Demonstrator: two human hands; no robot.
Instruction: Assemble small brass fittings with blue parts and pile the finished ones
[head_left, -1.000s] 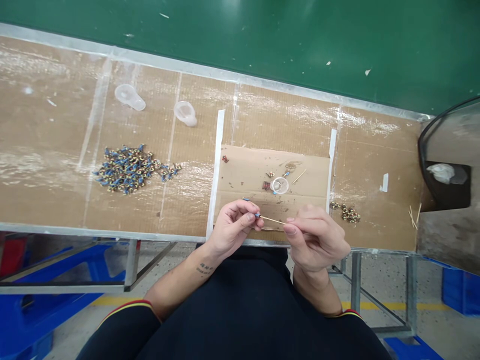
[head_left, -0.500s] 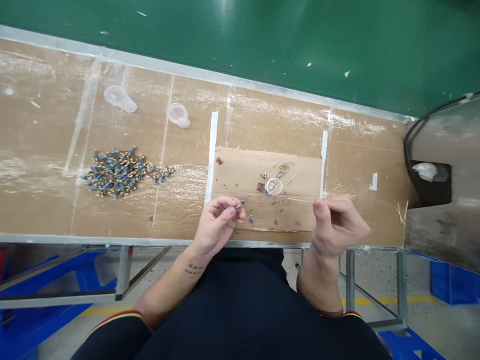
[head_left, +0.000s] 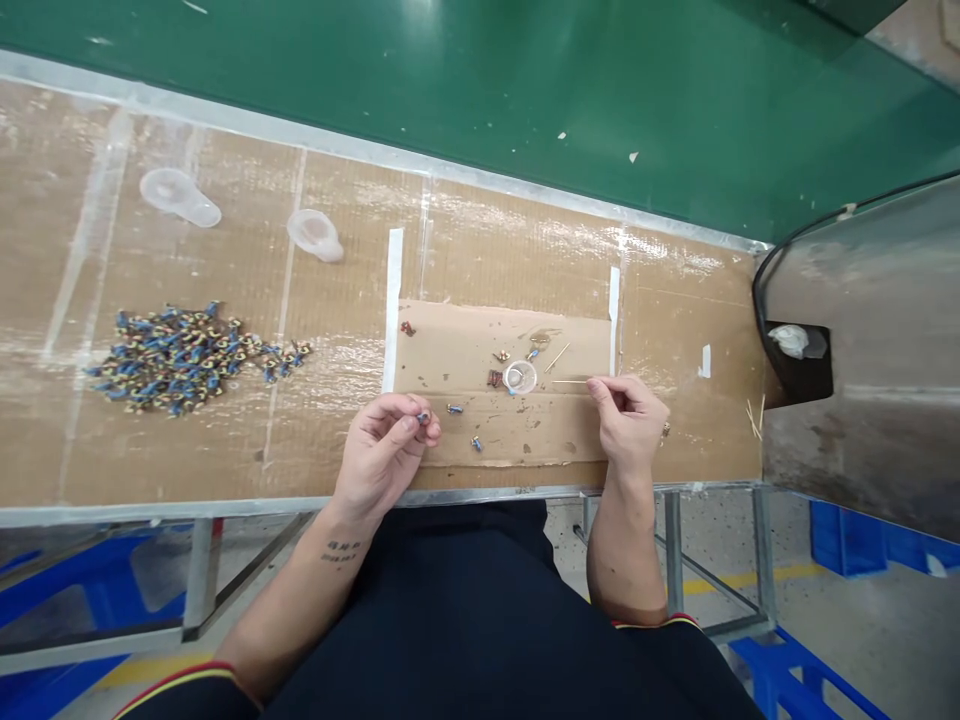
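Between the thumb and fingers of my left hand is a small blue piece, partly hidden. My right hand pinches a thin wooden stick, which points left toward a small clear cup. The cup stands on a cardboard sheet taped to the table. Around it lie a dark red piece, a yellowish piece and a second stick. Two blue pieces, one above the other, rest between my hands.
A big pile of blue and yellow pieces lies at the left. Two clear plastic cups are behind it. At the right are loose sticks and a metal box with a dark opening and a cable.
The view has shifted right. My right hand has come closer to the clear cup, and its stick now shows plainly. My left hand still holds the blue piece.
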